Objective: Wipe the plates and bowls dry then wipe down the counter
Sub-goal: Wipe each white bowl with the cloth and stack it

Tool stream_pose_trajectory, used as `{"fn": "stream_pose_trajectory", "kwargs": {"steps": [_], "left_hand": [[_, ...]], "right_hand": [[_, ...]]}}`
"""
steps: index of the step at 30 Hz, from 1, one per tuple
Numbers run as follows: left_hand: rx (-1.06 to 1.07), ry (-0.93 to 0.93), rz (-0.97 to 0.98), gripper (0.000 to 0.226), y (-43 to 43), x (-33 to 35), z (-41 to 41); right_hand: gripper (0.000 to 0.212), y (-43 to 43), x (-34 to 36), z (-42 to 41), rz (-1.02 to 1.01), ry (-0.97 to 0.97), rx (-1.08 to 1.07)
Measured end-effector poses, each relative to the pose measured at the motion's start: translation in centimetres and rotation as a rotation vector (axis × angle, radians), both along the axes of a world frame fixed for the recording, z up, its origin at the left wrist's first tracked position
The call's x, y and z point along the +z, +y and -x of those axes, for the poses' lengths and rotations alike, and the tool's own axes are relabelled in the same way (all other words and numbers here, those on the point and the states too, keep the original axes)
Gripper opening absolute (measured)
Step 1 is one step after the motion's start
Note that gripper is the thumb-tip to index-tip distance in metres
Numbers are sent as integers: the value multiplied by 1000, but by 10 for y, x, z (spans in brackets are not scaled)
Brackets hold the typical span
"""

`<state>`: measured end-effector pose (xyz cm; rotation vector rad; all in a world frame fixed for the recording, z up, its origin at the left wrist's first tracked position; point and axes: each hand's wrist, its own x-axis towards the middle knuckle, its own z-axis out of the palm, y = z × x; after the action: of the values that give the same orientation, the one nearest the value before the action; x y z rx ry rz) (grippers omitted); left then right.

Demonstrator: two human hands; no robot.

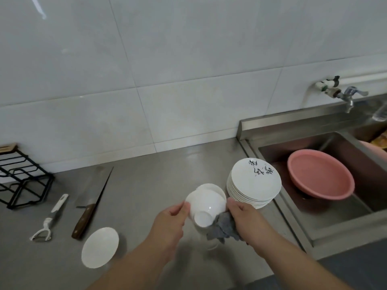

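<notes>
We look down at our grey steel worktop (146,185). Far left stands a black wire rack (23,178). Next to it lie a white and grey peeler (49,219) and a big knife with a brown wooden handle (92,197). Nearer to us a small flat white dish (100,246) lies on its own. In the middle our left hand (169,222) grips the rim of a round white bowl (206,204), tipped so its foot faces us. Our right hand (245,216) has its fingers curled round a crumpled grey cloth (223,227), touching the bowl's right side. Just right of that is a tall stack of white plates (254,183); the top one has black marks. Past it a pink plastic basin (320,174) sits in the steel sink (335,218), below a metal tap (347,97) on the wall.
</notes>
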<state>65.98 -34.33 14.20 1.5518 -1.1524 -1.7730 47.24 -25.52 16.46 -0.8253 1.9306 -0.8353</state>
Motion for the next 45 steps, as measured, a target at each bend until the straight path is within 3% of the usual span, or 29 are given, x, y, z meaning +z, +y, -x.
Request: {"fn": "stream_pose_trajectory", "kwargs": {"steps": [7,14,18,25,38,45], "left_hand": [[-86,-44,70,44,8,-8,23],[-179,-292,212,28,1,-23,40],[-132,-448,258,30,-13,-36,55],[-93,-643,335,11,-39,-63,65],[-115,-688,365,14,-43,-71,60],[-232,-743,368,21,-28,-76,20]], "right_hand": [[27,9,-14,15,57,-221,-109],[9,-7,-50,48,-57,31,48],[16,-28,-70,59,-25,209,126],[30,-62,-89,74,-31,450,276],[37,-65,-89,73,-116,378,295],[48,-39,-82,49,-270,399,414]]}}
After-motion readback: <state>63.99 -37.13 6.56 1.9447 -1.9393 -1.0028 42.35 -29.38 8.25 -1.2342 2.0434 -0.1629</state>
